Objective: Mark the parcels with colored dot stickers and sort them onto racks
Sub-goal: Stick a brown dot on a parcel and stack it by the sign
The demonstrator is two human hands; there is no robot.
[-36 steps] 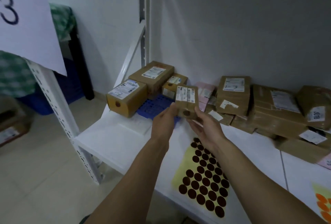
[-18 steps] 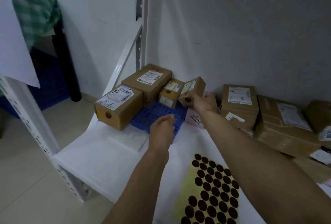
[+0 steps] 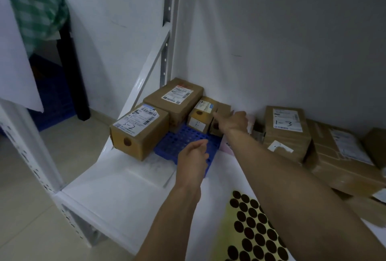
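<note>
- Cardboard parcels crowd the back left corner of the white shelf (image 3: pixel 117 194) in the head view; several sit on a blue perforated tray (image 3: pixel 181 141) in that corner.
- Small parcel (image 3: pixel 224 107), the item being handled, stands at the tray's back right corner close to the rear wall. It touches a small labelled box (image 3: pixel 200 117) on its left. A dark round mark shows low on its front face, blurred.
- Right hand (image 3: pixel 237 121) is on that parcel's right side. Index finger (image 3: pixel 219 116) lies straight across the parcel's top. The remaining fingers are hidden behind the hand, so a grip cannot be confirmed.
- Left hand (image 3: pixel 193 156) hovers over the tray's front edge, fingers loosely curled, holding nothing.
- Box marked "3-2" (image 3: pixel 140 133) sits at the left edge of the shelf, partly on the tray, with a brown dot sticker (image 3: pixel 127 141) on its front face.
- Large box (image 3: pixel 174 102) stands behind it, in the corner by the rack upright (image 3: pixel 167 31).
- Small labelled box also carries a brown dot on its top.
- Sticker sheet (image 3: pixel 254 231), yellow with rows of dark brown dots, lies at the front edge of the shelf between the two forearms, partly hidden by the right one.
- Box marked "1-3" (image 3: pixel 287 133) stands at the back edge, right of the right hand. Further brown parcels (image 3: pixel 342 160) are stacked beyond it toward the right edge.
- Green checked cloth (image 3: pixel 39 14) hangs off the shelf, past its left edge.
</note>
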